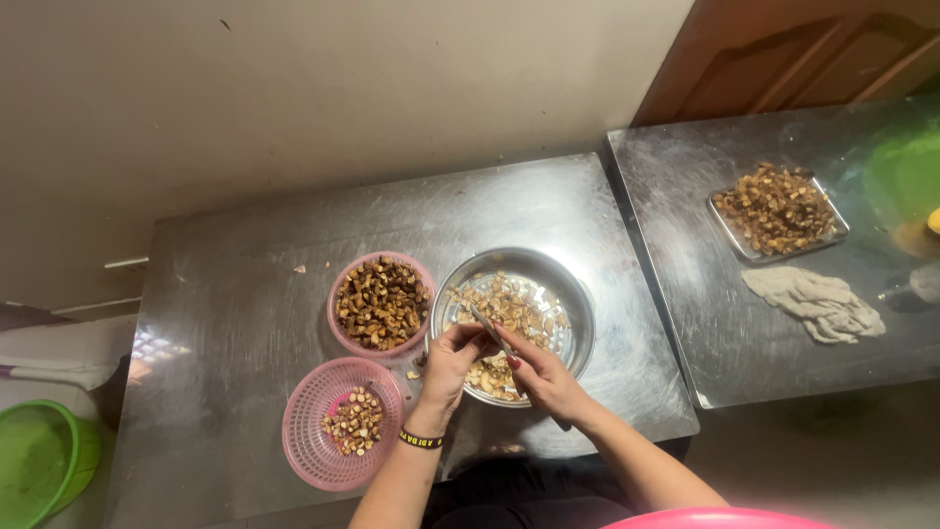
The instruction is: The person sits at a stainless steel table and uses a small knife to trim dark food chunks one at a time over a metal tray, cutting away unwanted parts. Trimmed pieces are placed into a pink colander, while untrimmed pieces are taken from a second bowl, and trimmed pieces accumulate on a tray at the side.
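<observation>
Both hands meet at the centre of the view, over the near rim of a round steel bowl (pixel 578 304) that holds pale shelled nut pieces (pixel 509 309). The left hand (pixel 450 362), a black wristband (pixel 421 440) on its wrist, is curled with its fingertips pinched around something small; what it grips is too small to tell. The right hand (pixel 546 380) is closed around the handle of a small knife (pixel 487 327), whose thin blade points toward 10 o'clock and ends just beside the left fingertips, above the nut pieces.

At 9 o'clock from the bowl, touching it, sits a pink plastic basket (pixel 338 294) heaped with dark brown nuts (pixel 382 302). At 7 o'clock lies a second pink mesh basket (pixel 304 431) holding only a small cluster of the same brown pieces (pixel 354 419). All three stand on a steel table (pixel 245 294).

On a neighbouring steel table (pixel 705 323) at 2 o'clock rest a rectangular metal tray (pixel 744 245) of brown nuts and, nearer, a crumpled grey cloth (pixel 815 302). A green tub (pixel 44 460) sits on the floor at 8 o'clock.
</observation>
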